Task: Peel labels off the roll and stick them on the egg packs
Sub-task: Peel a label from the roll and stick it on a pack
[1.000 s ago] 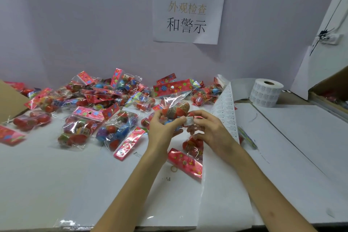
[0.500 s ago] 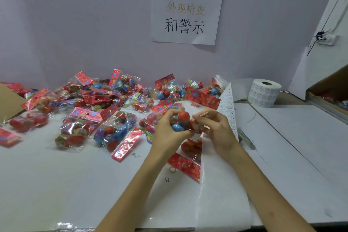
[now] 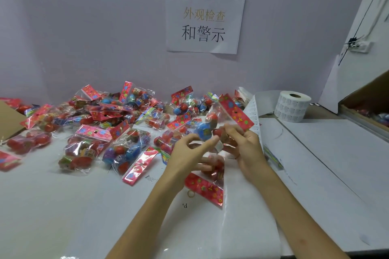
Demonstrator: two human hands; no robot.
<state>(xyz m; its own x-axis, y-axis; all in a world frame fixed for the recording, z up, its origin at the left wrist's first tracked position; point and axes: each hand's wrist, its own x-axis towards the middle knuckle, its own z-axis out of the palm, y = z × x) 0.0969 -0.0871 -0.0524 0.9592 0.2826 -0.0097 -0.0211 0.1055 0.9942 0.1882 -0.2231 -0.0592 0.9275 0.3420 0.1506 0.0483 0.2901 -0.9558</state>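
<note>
My right hand (image 3: 244, 143) grips a clear egg pack (image 3: 205, 129) by its lower end, in the air above the table. The pack holds a blue egg and red ones, and its red flowered header (image 3: 235, 114) tilts up to the right. A small white label (image 3: 219, 145) shows at the pack's lower edge between my hands. My left hand (image 3: 187, 153) has relaxed fingers, one fingertip touching the pack near the label. The label roll (image 3: 292, 106) stands at the back right, and its strip (image 3: 255, 115) runs toward my right hand.
A heap of egg packs (image 3: 115, 124) covers the back left of the white table (image 3: 52, 206). One more pack (image 3: 207, 185) lies under my hands, beside a rubber band (image 3: 191, 194). Cardboard (image 3: 8, 120) sits at the left edge and an open box (image 3: 366, 107) at the right.
The pack has turned, its red header swinging up to the right. My left hand has loosened from a full grip to a fingertip touch while my right hand keeps hold.
</note>
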